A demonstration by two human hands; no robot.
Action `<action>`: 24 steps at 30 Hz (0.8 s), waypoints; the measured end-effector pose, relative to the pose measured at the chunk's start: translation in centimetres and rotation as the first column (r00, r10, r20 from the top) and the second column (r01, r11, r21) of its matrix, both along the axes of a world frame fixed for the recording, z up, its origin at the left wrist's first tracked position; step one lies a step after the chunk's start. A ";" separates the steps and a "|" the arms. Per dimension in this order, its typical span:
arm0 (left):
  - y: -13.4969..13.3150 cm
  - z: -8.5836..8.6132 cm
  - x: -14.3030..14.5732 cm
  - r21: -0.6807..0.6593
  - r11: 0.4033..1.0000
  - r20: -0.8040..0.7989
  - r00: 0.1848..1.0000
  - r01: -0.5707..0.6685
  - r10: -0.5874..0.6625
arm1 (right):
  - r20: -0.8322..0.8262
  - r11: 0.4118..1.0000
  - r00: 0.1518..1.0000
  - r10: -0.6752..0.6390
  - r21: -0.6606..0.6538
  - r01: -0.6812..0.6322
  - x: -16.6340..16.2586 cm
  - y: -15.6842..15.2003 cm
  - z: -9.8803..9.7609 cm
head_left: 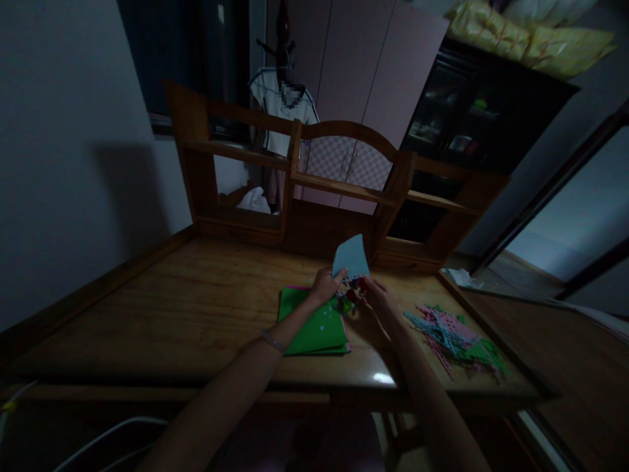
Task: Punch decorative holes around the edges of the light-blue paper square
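Note:
A light blue sheet of paper [350, 255], with a row of small holes or marks along its lower edge, is pinched in my left hand [328, 283] and raised above the table. My right hand [379, 292] is closed at the sheet's lower right corner, around a small red object [363, 286] whose kind is too dark to make out. Just below, between the hands, are small dark red and green items [348, 304], partly hidden. Under my left forearm lies a stack of green paper [314, 331] with pink edges showing and pale bits scattered on it.
To the right, a pile of pink, blue and green punched paper strips [459, 341] lies on the wooden table [196, 301]. A wooden shelf unit [339, 187] rises along the back edge. A white wall [98, 164] borders the left side.

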State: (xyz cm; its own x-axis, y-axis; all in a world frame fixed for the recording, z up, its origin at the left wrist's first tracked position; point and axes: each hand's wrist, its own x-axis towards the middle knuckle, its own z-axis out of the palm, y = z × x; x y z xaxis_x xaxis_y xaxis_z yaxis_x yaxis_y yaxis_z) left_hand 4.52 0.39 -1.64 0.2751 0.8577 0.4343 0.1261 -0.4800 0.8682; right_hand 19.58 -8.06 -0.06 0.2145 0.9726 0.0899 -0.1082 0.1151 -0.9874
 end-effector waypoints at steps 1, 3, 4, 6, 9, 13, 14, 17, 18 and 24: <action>0.0 0.0 -0.1 -0.019 1.000 -0.002 1.000 -0.012 0.012 | -0.004 1.000 1.000 0.006 0.004 -0.006 -0.1 0.0 0.1; 0.1 0.1 -0.2 -0.051 0.998 -0.010 1.000 -0.027 0.026 | -0.018 1.000 1.000 0.013 0.008 -0.013 -0.2 -0.1 0.2; 0.1 0.1 -0.2 -0.059 0.998 -0.011 1.000 -0.029 0.028 | -0.024 1.000 1.000 0.012 0.007 -0.011 -0.2 -0.1 0.2; 0.0 0.2 -0.3 -0.064 0.998 -0.006 1.000 -0.026 0.025 | -0.035 1.000 0.999 0.001 0.004 -0.001 -0.2 -0.1 0.2; -0.1 0.3 -0.4 -0.060 0.998 0.005 1.000 -0.018 0.018 | -0.060 1.000 0.998 -0.007 0.015 0.008 0.1 0.3 0.1; -0.1 0.3 -0.4 -0.062 0.998 0.016 0.999 -0.026 0.027 | -0.097 0.999 0.995 -0.033 -0.014 0.032 0.7 1.0 -0.4; -0.1 0.3 -0.4 -0.068 0.997 0.016 0.999 -0.026 0.028 | -0.120 0.999 0.992 -0.037 -0.036 0.033 0.9 1.1 -0.4; -0.1 0.3 -0.4 -0.079 0.996 0.019 0.999 -0.030 0.031 | -0.234 0.997 0.972 -0.016 -0.075 -0.002 1.4 1.1 -0.4; -0.2 0.3 -0.4 -0.077 0.997 0.022 0.999 -0.031 0.032 | -0.276 0.997 0.961 -0.002 -0.076 -0.020 1.5 1.0 -0.4; -0.2 0.3 -0.6 -0.074 0.997 0.037 0.999 -0.032 0.035 | -0.349 0.997 0.934 0.070 -0.015 -0.080 1.9 0.4 0.2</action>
